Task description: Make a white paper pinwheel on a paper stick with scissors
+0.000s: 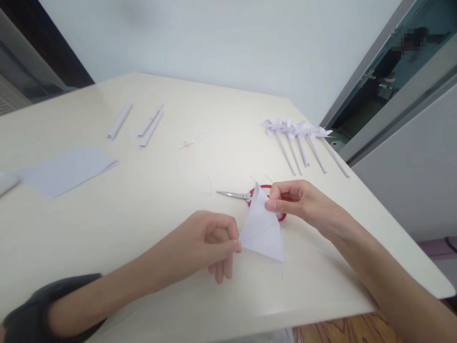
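A white folded piece of paper [262, 228], roughly triangular, is held up over the table near its front edge. My right hand [294, 202] pinches its upper right side between thumb and fingers. At its lower left corner, my left hand [217, 243] pinches the tip with thumb and forefinger, the other fingers curled loosely. Scissors [233, 194] with red handles lie just behind the paper, blades pointing left. The paper and my right hand hide part of their handles. Thin paper slivers [209, 186] lie around the scissors.
Paper pinwheels [293, 128] on rolled sticks lie in a row at the right. Rolled paper tubes [152, 126] sit at the back left, near flat white sheets [71, 169]. Paper scraps [187, 144] lie mid-table [160, 181]. A wall [214, 43] stands behind.
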### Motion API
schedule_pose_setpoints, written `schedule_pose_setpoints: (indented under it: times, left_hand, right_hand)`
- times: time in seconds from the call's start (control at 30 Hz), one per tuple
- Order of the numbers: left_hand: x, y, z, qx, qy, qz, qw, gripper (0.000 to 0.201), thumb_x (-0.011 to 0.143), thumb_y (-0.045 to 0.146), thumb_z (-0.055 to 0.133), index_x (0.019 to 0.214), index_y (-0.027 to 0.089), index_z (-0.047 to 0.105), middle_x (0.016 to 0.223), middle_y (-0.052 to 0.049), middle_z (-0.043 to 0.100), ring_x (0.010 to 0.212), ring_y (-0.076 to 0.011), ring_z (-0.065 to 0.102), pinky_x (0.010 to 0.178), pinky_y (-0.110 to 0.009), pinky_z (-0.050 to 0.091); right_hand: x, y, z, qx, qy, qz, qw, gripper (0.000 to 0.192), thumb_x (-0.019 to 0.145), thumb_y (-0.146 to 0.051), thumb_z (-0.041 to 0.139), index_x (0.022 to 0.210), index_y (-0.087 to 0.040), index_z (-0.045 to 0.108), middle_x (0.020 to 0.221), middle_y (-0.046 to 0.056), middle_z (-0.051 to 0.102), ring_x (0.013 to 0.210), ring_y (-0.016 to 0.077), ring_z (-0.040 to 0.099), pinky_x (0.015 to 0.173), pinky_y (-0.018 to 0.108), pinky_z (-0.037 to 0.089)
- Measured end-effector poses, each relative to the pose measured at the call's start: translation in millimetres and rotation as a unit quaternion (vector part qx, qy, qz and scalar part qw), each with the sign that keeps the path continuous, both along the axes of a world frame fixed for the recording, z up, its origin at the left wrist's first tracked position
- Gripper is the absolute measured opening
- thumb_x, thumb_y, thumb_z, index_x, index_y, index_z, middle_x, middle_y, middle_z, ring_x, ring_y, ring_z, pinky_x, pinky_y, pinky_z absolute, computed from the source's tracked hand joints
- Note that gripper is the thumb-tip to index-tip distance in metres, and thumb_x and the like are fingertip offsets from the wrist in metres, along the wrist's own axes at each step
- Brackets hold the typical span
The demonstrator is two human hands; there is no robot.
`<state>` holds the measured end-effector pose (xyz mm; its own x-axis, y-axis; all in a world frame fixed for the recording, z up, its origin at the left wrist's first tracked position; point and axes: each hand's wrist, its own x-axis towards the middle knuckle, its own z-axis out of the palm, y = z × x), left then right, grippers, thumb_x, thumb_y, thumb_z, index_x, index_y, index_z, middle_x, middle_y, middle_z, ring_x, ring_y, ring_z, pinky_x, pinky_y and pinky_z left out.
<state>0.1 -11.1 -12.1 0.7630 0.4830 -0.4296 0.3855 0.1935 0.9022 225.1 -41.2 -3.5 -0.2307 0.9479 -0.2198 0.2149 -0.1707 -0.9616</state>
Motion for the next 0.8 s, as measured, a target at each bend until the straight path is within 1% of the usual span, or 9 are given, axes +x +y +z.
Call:
schedule_pose_setpoints:
  times: [0.1,0.17,0.23,0.4,0.53,0.63,0.73,0.8]
  left_hand:
    - [0.8,-0.1,-2.6,-0.001,0.005,-0.004,1.0,0.015,0.079,0.017,0.05,0.065,0.018,0.05,0.058,-0.001,0.068,0.048,-0.0108,0.058,0.05,-0.022,0.044]
    - [0.6,-1.3,-3.3,-0.01,0.008,-0.009,1.0,0.014,0.079,0.017,0.05,0.065,0.018,0.05,0.058,-0.001,0.068,0.048,-0.0109,0.057,0.05,-0.022,0.044]
    - [0.2,-2.8,-3.3,-0.018,0.012,-0.012,1.0,0.015,0.079,0.017,0.049,0.065,0.018,0.05,0.057,0.0,0.067,0.046,-0.0104,0.057,0.049,-0.021,0.044]
    - [0.6,-2.9,-3.6,-0.016,0.013,-0.017,1.0,0.015,0.08,0.018,0.05,0.064,0.018,0.05,0.056,0.0,0.067,0.047,-0.0104,0.057,0.05,-0.021,0.044]
    - [1.8,-1.1,-6.9,-0.03,0.008,-0.022,0.999,0.014,0.08,0.019,0.051,0.066,0.018,0.05,0.055,0.001,0.067,0.046,-0.0104,0.057,0.049,-0.022,0.045]
    - [1.6,-2.1,-8.8,-0.031,0.013,-0.028,0.999,0.014,0.08,0.02,0.051,0.065,0.018,0.05,0.056,0.0,0.067,0.046,-0.0103,0.056,0.049,-0.022,0.045]
    - [0.9,-4.2,-9.7,-0.026,0.023,-0.035,0.999,0.016,0.079,0.02,0.051,0.064,0.018,0.049,0.055,0.0,0.066,0.045,-0.01,0.055,0.048,-0.021,0.045]
    - [0.4,-5.0,-10.0,-0.027,0.025,-0.039,0.999,0.017,0.079,0.02,0.051,0.063,0.018,0.048,0.055,0.001,0.066,0.045,-0.0101,0.055,0.048,-0.021,0.045]
  right_hand:
    - [-0.1,0.1,0.9,0.007,-0.023,0.013,1.0,0.026,0.079,-0.036,0.063,0.065,-0.017,0.053,0.065,-0.002,0.047,0.061,0.0108,0.043,0.058,0.026,0.032]
    - [-0.6,1.2,2.1,-0.003,-0.027,0.037,0.999,0.024,0.078,-0.036,0.064,0.068,-0.016,0.056,0.069,-0.001,0.048,0.064,0.0111,0.045,0.059,0.026,0.034]
    - [-1.2,2.4,2.9,-0.015,-0.019,0.047,0.999,0.023,0.077,-0.035,0.066,0.069,-0.016,0.057,0.072,-0.001,0.049,0.065,0.0111,0.046,0.059,0.025,0.035]
    - [-2.3,2.3,0.6,-0.02,-0.002,0.001,1.0,0.022,0.075,-0.033,0.068,0.067,-0.016,0.056,0.066,-0.001,0.052,0.062,0.0107,0.047,0.057,0.025,0.036]
    - [-4.1,1.0,-1.8,-0.012,0.006,-0.017,1.0,0.026,0.076,-0.033,0.068,0.064,-0.017,0.052,0.064,-0.001,0.053,0.059,0.0101,0.047,0.055,0.024,0.035]
    - [-5.0,1.6,-0.8,-0.006,-0.003,-0.003,1.0,0.027,0.075,-0.035,0.068,0.063,-0.017,0.052,0.064,-0.002,0.052,0.06,0.0101,0.046,0.056,0.025,0.035]
    - [-4.6,2.9,0.9,0.001,-0.013,0.016,1.0,0.023,0.077,-0.037,0.066,0.071,-0.017,0.057,0.069,-0.001,0.052,0.062,0.0104,0.045,0.056,0.025,0.035]
    - [-3.8,3.2,1.0,0.001,-0.01,0.013,1.0,0.021,0.077,-0.036,0.066,0.075,-0.017,0.058,0.071,0.0,0.054,0.062,0.0106,0.046,0.055,0.025,0.035]
